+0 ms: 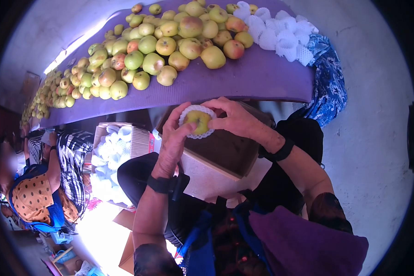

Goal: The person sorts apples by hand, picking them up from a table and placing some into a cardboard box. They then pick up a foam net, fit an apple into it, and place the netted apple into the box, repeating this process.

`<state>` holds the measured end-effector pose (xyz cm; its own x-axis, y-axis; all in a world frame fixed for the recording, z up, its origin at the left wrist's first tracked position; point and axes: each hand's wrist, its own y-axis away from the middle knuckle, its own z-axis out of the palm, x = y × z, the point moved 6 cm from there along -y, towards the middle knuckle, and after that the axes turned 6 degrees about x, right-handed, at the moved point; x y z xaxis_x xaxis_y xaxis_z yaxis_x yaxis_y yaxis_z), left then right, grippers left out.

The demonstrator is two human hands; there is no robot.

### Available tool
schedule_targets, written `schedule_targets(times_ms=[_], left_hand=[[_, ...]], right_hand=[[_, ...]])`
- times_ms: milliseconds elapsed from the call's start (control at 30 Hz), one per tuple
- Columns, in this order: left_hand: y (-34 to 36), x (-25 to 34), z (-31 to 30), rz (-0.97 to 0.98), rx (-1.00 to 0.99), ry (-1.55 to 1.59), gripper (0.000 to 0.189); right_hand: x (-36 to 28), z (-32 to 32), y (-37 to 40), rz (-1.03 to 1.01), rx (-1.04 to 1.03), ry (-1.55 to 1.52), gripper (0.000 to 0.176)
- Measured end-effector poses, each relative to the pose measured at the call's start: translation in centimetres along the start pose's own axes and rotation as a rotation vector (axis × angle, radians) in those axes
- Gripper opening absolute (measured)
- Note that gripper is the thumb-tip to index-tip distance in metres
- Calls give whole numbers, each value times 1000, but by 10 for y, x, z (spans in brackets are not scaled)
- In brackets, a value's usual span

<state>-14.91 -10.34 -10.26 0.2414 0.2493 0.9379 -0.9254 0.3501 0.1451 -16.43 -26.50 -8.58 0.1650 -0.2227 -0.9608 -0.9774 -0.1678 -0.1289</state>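
Both my hands hold one yellow-green apple (198, 120) inside a white foam net sleeve (192, 112), just below the edge of the purple mat (262, 78). My left hand (174, 140) grips the sleeve from the left. My right hand (232, 118) pinches it from the right. Both wrists wear black bands. Under my hands lies an open brown cardboard box (225, 147) on my lap.
Several green, yellow and reddish apples (165, 46) are piled on the mat. White foam nets (280, 32) lie at its right end beside blue patterned cloth (329, 78). A box of foam nets (112, 156) stands on the left, next to a seated person (46, 184).
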Motion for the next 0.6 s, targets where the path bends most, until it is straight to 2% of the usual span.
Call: schedule_targets(times_ms=[67, 167, 300, 467, 600], left_hand=[[-1, -3, 0, -4, 33, 51, 67], [-2, -5, -1, 48, 83, 38, 65], [0, -3, -2, 59, 45, -15, 64], [2, 4, -6, 76, 9, -33, 64], [9, 15, -9, 40, 12, -247, 60]], right_hand=[[-4, 9, 6, 220, -110, -170, 54], [-2, 18, 9, 271, -71, -239, 64], [9, 28, 12, 282, -22, -321, 64], [20, 42, 11, 290, 53, -613, 64], [32, 51, 10, 367, 48, -680, 59]])
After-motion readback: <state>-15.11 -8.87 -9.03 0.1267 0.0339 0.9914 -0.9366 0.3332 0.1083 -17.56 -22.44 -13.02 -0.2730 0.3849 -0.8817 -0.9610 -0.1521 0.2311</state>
